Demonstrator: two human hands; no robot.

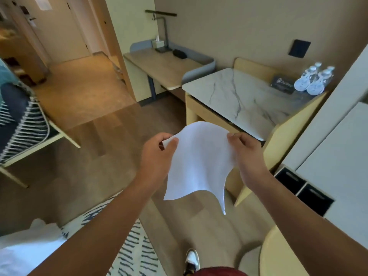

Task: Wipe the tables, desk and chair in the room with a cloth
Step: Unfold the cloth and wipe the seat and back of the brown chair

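Observation:
A white cloth (pixel 199 162) hangs spread out in the air in front of me. My left hand (pixel 157 158) pinches its upper left corner and my right hand (pixel 247 156) pinches its upper right corner. Just beyond the cloth stands a marble-topped table (pixel 239 96). Behind that, against the wall, is a wooden desk (pixel 165 66) with a grey raised edge. A round pale table (pixel 278 255) shows at the bottom right, partly hidden by my right arm. A chair (pixel 29 120) with a striped cushion stands at the left.
Several water bottles (pixel 314 78) and a dark card (pixel 282 84) sit at the marble table's far right corner. A lamp (pixel 163 28) and a dark case (pixel 179 53) are on the desk. A patterned rug (pixel 135 246) lies below me. White cabinets (pixel 338 146) stand at the right.

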